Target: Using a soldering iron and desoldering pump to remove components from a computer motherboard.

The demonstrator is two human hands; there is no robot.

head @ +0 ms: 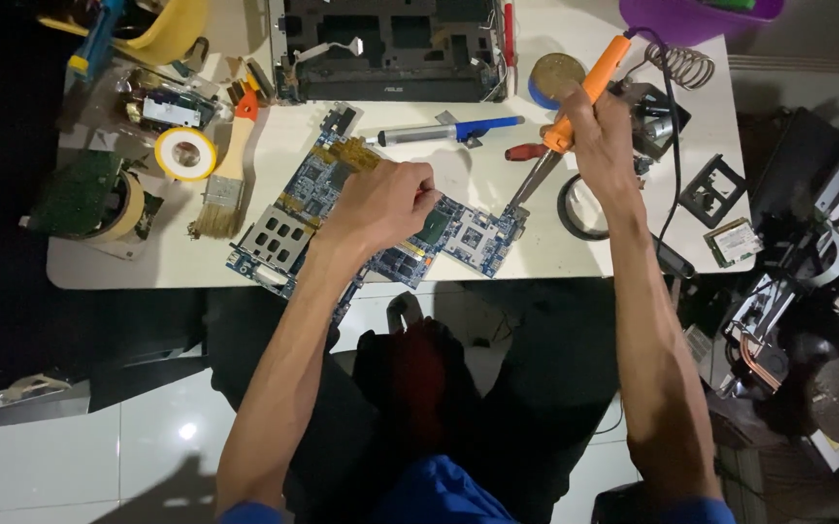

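- Left hand (385, 201): fingers curled, pressing on blue circuit board (380, 228) at bench (536, 257) edge
- Right hand (596, 141): fingers clamped on orange soldering iron (575, 107), tip just right of board

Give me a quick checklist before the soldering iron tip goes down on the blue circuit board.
1. Right hand grips the orange-handled soldering iron: ok.
2. Left hand rests on the blue circuit board, steadying it: ok.
3. Iron tip is above the board's right end, apart from the left fingers: ok.
4. Iron's black cord hangs free: ok.
5. Tip hot: cannot tell.
6. Board overhangs the white table edge: not ok.
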